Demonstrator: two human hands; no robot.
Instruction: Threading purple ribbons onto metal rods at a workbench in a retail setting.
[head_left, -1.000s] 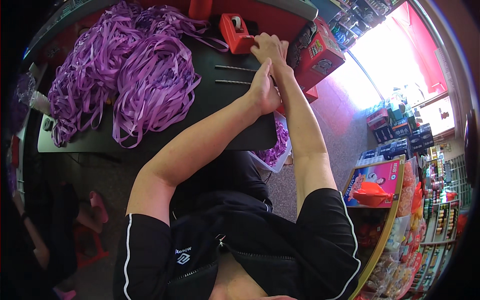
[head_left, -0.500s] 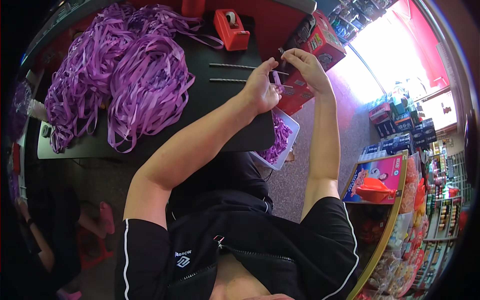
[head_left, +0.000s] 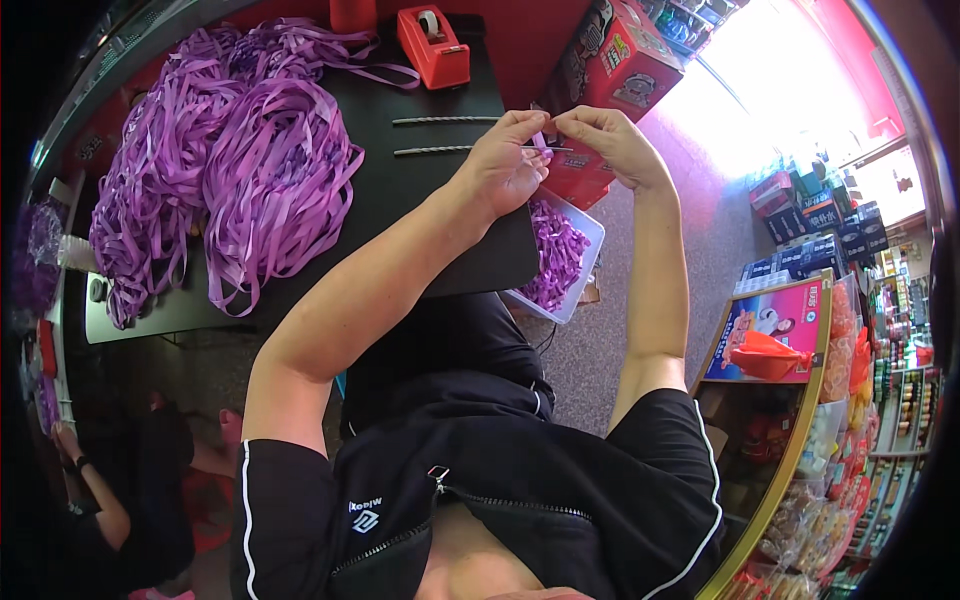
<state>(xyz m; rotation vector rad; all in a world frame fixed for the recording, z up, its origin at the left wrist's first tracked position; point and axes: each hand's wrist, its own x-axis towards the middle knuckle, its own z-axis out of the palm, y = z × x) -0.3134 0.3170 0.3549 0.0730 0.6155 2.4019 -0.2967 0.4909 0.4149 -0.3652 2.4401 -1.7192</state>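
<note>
Beyond the right-hand corner of the black desk (head_left: 420,225), the person's two hands meet tip to tip over a short purple ribbon (head_left: 541,140). The left hand (head_left: 508,165) looks pinched on it with thumb and forefinger, its other fingers loosely curled below, near the ends of two twisted metal rods (head_left: 447,120) that lie side by side on the desk. The right hand (head_left: 615,145) has thumb and forefinger drawn nearly together at the ribbon's upper end; whether they grip it is too small to tell.

For fine work like this, the left pinch would best stay firm and close to the ribbon's end, with the right fingertips doing the small movements. Such ribbon probably slips and twists easily, so it should be kept flat and lightly taut. The wrists would do well to keep clear of the rods, since a knock could roll them. The tub (head_left: 592,262) of purple ribbon pieces (head_left: 556,255) sits below the hands, and the large ribbon pile (head_left: 285,190) lies well apart on the left.
</note>
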